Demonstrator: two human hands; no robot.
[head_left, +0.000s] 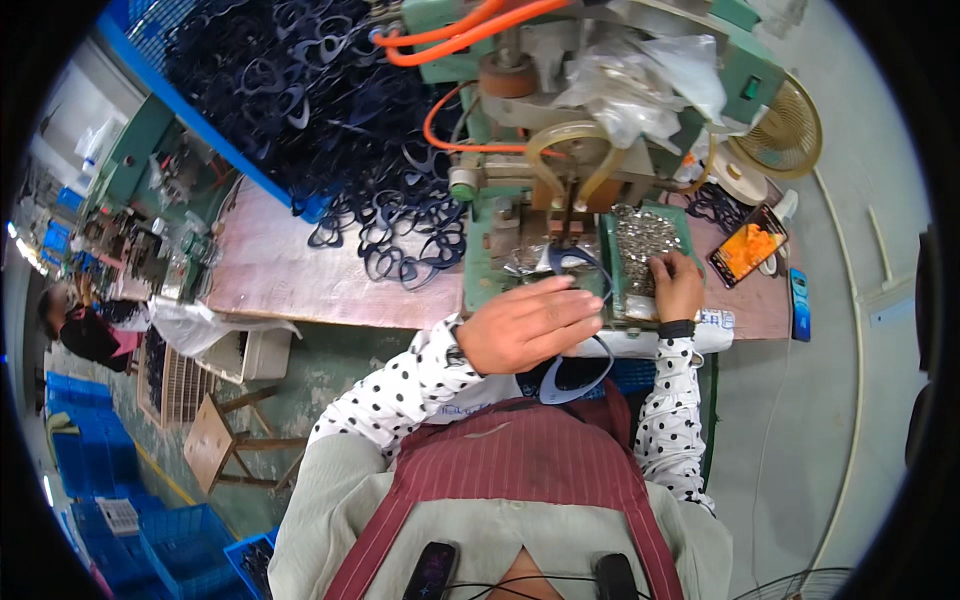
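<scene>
We look steeply down and forward from the wearer's head, through the left of two side-by-side fisheyes: the striped maroon apron [520, 460] lies close below, left hand [528, 325] and right hand [679, 288] just beyond, green press [484, 190] ahead, blue crates [95, 450] farther off, leftward.

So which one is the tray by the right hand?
Find the big green machine at the top centre. By its base, left of the phone with an orange screen, sits a green tray, the right hand at it. Unlike its neighbours, it's filled with small, shiny silvery pieces.
</scene>
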